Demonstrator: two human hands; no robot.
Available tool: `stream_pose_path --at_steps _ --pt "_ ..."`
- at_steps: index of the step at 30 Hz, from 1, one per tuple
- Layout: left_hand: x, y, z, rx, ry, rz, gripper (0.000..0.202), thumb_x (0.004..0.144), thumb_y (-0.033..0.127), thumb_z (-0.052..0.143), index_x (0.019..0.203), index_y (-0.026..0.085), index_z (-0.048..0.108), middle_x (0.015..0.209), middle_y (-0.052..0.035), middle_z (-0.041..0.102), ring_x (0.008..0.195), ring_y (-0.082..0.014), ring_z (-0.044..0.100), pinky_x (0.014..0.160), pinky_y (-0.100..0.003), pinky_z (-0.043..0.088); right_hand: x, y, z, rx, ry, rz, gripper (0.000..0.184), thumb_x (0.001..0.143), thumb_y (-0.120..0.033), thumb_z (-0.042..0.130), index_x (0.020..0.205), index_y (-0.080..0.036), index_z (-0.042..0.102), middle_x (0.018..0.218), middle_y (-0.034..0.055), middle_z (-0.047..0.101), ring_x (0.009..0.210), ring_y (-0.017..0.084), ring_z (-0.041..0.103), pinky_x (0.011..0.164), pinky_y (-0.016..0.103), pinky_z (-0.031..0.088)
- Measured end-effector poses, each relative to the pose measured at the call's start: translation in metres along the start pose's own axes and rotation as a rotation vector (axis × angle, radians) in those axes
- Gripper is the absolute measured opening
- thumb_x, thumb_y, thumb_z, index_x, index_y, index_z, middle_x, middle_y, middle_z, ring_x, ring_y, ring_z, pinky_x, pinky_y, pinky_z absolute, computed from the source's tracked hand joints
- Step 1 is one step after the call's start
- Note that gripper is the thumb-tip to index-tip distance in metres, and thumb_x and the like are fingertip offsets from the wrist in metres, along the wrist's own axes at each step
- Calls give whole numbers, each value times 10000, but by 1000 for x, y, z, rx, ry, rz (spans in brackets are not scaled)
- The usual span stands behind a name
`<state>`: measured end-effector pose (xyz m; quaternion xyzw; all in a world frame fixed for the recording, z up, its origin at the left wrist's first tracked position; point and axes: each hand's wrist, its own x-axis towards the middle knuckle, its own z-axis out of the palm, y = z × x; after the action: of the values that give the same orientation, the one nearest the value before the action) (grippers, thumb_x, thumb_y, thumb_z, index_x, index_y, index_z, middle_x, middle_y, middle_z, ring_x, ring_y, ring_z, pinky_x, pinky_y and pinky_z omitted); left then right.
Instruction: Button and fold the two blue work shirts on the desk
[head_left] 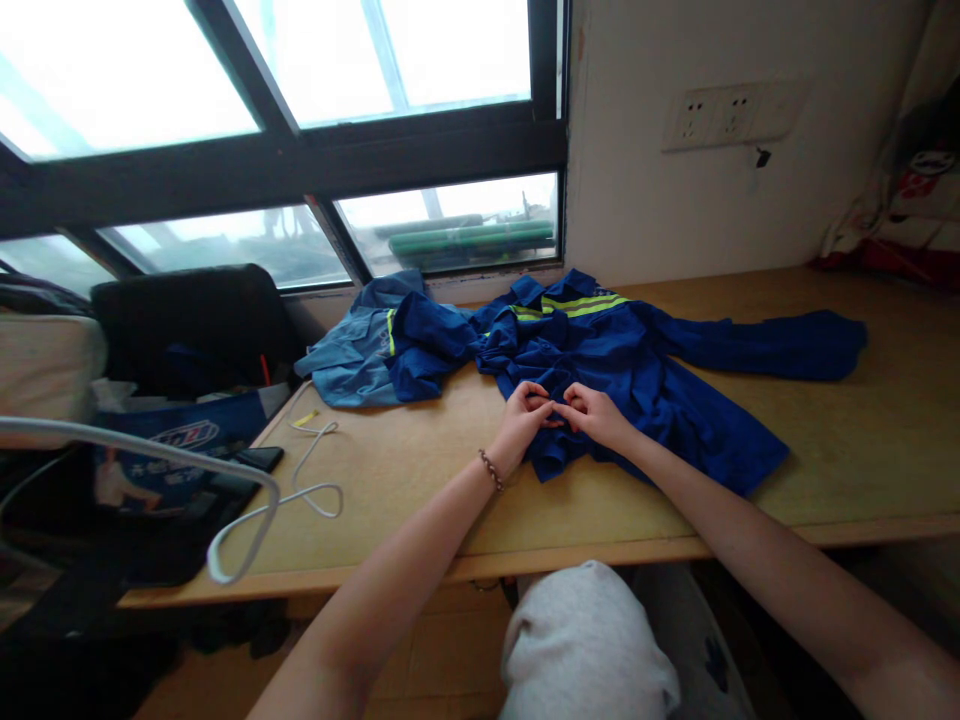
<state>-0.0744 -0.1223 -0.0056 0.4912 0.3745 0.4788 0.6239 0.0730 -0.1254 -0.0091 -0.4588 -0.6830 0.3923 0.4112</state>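
Note:
A dark blue work jacket with yellow-green reflective stripes lies crumpled across the table, one sleeve stretched to the right. Over its lower front edge, my left hand and my right hand meet, thumbs and fingers pinched together and nearly tip to tip. Whatever sits between the fingertips is too small and hidden to make out. A beaded bracelet circles my left wrist. Left of the jacket, a lighter blue garment lies partly beneath its other sleeve.
The wooden table has its front edge close to my body. A white cable loops over its left side. Beyond that edge stand a black chair back and a printed blue bag. The window and wall sockets are behind.

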Motion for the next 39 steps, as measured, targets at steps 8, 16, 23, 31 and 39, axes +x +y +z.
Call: stream_pose_path --at_steps 8,16,23,31,39 --pt "-3 4 5 247 -117 131 276 712 272 569 883 193 367 607 63 500 457 -57 493 435 -150 360 7 7 -6 477 -138 274 333 672 -473 558 597 -175 430 366 -77 393 313 41 264 342 191 149" --pt "-32 21 11 726 29 329 379 697 333 584 993 179 403 805 -13 500 647 -109 499 581 -224 410 -5 -22 -33 109 24 269 318 716 -488 530 705 -170 522 565 13 579 459 93 494 402 192 332" --pt "-97 13 6 1414 127 325 445 668 382 594 1009 149 429 1037 -108 466 997 -252 437 860 -411 341 -100 -22 -47 -659 83 -32 331 683 -338 594 982 -203 554 946 89 592 877 242 536 756 351 425" --pt "-98 39 -12 1630 203 280 145 759 126 408 855 189 495 877 -68 528 836 -200 509 735 -323 392 -146 24 -112 -1034 226 15 405 663 -106 402 1026 -189 561 1039 68 582 953 236 522 819 364 430" --pt "-142 70 -60 990 776 564 232 812 266 399 1034 204 428 1014 -68 542 891 -174 536 756 -301 435 -202 46 -186 -1055 409 -50 453 640 -144 419 1080 -165 529 1054 89 583 964 256 543 825 369 437"
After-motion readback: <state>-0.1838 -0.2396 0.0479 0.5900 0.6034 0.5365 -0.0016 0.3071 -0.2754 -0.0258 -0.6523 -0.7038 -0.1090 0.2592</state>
